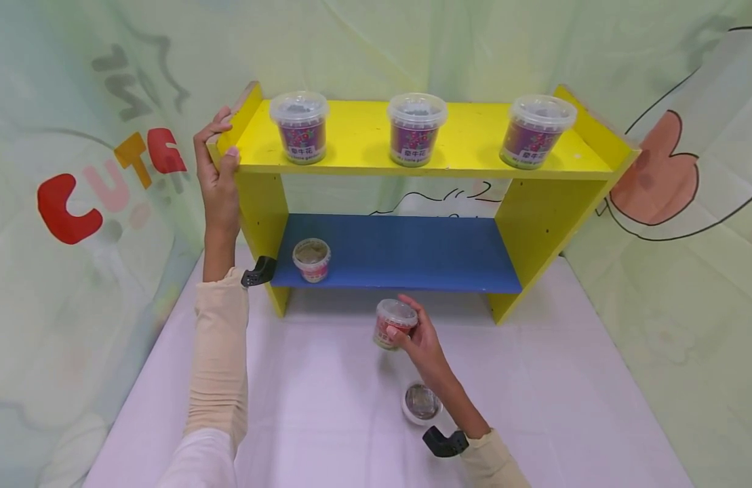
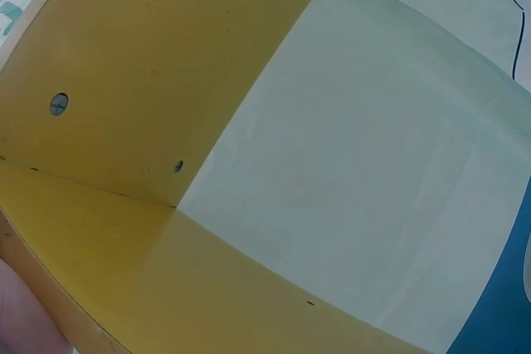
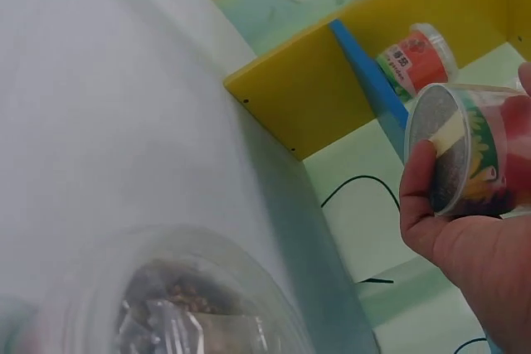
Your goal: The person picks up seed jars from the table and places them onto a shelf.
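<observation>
My right hand (image 1: 426, 344) grips a small lidded plastic cup (image 1: 392, 324) with a red label, held above the table just in front of the shelf. In the right wrist view the cup (image 3: 460, 151) shows dark contents through its clear end, and a thumb lies against it. With my left hand (image 1: 220, 173) I hold the upper left edge of the yellow shelf unit (image 1: 363, 169). Another red-labelled cup (image 1: 312, 260) stands at the left of the blue lower board (image 1: 400, 252). Below my right wrist, one more cup (image 1: 421, 402) stands on the table.
Three purple-labelled cups, one left (image 1: 301, 129), one middle (image 1: 415, 130) and one right (image 1: 534, 132), stand on the yellow top board. A white cloth (image 1: 327, 420) covers the table. Printed curtains (image 1: 76, 305) hang around the back and sides.
</observation>
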`<state>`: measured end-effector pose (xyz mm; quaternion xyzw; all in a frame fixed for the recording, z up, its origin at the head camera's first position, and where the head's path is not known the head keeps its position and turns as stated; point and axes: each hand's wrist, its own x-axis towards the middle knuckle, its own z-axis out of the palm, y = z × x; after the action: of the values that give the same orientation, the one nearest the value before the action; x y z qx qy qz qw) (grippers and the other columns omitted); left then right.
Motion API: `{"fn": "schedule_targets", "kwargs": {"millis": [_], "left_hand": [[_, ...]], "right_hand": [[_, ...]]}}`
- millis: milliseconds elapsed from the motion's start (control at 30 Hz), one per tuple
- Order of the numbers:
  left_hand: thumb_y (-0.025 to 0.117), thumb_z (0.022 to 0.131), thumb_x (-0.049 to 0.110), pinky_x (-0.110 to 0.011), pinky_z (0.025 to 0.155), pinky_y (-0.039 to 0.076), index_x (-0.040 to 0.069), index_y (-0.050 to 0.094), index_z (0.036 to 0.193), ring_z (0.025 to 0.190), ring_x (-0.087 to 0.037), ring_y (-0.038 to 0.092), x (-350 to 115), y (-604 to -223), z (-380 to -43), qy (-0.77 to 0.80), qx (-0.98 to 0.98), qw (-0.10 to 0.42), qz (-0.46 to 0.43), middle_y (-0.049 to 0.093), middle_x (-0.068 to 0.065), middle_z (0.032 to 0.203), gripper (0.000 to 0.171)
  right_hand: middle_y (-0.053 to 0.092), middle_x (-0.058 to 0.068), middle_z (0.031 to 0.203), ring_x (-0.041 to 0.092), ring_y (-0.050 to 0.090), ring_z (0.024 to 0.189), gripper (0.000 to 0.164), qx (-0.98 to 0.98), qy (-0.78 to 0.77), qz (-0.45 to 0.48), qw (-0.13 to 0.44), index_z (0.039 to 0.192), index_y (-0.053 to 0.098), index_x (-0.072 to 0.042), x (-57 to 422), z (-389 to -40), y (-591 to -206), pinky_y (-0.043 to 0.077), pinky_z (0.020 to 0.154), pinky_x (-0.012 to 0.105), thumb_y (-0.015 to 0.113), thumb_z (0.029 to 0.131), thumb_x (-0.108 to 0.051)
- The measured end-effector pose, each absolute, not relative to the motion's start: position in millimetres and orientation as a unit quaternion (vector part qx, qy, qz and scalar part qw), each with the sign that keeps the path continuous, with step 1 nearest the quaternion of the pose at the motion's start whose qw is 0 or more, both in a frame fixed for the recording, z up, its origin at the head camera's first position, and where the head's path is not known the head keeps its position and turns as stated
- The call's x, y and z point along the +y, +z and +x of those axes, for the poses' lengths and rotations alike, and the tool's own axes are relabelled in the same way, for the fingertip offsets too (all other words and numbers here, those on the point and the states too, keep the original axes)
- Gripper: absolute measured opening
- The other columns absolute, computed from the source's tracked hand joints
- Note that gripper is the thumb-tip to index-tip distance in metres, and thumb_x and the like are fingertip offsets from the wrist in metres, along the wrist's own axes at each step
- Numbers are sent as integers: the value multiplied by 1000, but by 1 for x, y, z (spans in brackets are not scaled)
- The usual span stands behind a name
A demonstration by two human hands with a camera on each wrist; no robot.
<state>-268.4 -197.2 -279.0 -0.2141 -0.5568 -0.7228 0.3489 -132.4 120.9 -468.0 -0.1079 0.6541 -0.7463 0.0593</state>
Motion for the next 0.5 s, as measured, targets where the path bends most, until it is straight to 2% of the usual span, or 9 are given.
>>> {"fn": "schedule_targets", "kwargs": {"millis": [233,500], "left_hand": [[48,91,10,-28,107,45,18,53,118,141,-16,38,-198,-279,-268,-707,-568,360,-218,42,-6,150,28],[48,92,10,-29,108,45,18,53,118,141,-15,37,-197,-278,-267,-708,-567,357,-221,43,-5,149,27]], "right_hand": [[41,18,141,7,54,116,71,670,-735,-91,54,149,28,-11,122,-136,-465,50,93,16,65,89,-1],[39,17,141,7,50,116,70,662,-741,-105,32,150,23,-7,125,-147,-461,51,90,16,60,91,3]]}}
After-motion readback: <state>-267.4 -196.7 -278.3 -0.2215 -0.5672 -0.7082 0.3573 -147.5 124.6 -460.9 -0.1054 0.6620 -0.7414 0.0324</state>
